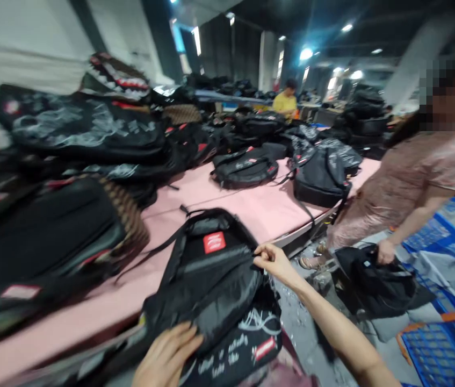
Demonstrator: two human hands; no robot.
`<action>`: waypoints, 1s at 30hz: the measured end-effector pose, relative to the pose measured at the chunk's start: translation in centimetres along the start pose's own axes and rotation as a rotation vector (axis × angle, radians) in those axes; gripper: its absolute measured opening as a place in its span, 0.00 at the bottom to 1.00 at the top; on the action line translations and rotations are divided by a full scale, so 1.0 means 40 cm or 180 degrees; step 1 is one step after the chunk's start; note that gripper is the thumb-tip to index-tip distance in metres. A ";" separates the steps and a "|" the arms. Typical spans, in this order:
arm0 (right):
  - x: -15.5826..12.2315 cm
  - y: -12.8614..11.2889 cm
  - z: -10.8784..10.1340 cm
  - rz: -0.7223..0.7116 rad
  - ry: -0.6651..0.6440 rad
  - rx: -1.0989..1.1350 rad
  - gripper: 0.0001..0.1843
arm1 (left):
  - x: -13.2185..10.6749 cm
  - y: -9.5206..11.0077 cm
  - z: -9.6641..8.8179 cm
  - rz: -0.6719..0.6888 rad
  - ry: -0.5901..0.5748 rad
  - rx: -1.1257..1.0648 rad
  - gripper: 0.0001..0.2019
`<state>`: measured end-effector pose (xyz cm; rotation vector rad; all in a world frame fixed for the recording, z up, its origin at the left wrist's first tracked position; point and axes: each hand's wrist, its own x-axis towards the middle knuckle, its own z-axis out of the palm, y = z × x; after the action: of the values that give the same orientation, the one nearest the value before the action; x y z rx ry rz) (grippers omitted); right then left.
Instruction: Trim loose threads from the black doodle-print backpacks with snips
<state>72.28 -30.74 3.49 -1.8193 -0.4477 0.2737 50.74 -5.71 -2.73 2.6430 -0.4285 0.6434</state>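
Left hand [167,356], fingers outstretched, rests on the black backpack [211,274] lying beneath it, partly on the pink table [241,196]; the right hand [272,261] pinches the backpack's right edge, fingertips together.

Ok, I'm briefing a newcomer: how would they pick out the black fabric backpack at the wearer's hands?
Find the pink-topped table. At its near edge lies a black fabric backpack, the wearer's bare left hand on its lower part and bare right hand at its right edge. Unlike the black bags farther along, it shows a red rectangular label inside an opened compartment.
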 end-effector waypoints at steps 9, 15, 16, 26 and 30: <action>-0.103 0.080 0.029 0.0132 -0.0076 -0.0486 0.12 | -0.095 0.045 -0.016 -0.0259 -0.0736 0.0838 0.27; -0.128 0.112 0.057 0.0323 0.0182 0.0017 0.14 | -0.115 0.032 -0.038 -0.0375 -0.0542 0.0844 0.22; -0.136 0.119 0.060 0.0371 0.0182 0.0069 0.14 | -0.113 0.029 -0.040 -0.0381 -0.0481 0.0817 0.22; -0.192 0.172 0.090 0.0675 0.0208 0.0087 0.15 | -0.070 -0.020 -0.078 -0.0659 0.0286 0.0227 0.17; -0.198 0.157 0.093 0.0648 0.0160 0.0147 0.13 | 0.014 -0.061 -0.105 -0.1411 0.0454 0.0019 0.16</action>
<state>64.67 -32.49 -3.92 -1.8242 -0.2190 0.3741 50.58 -1.86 0.29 2.5492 0.1982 0.6760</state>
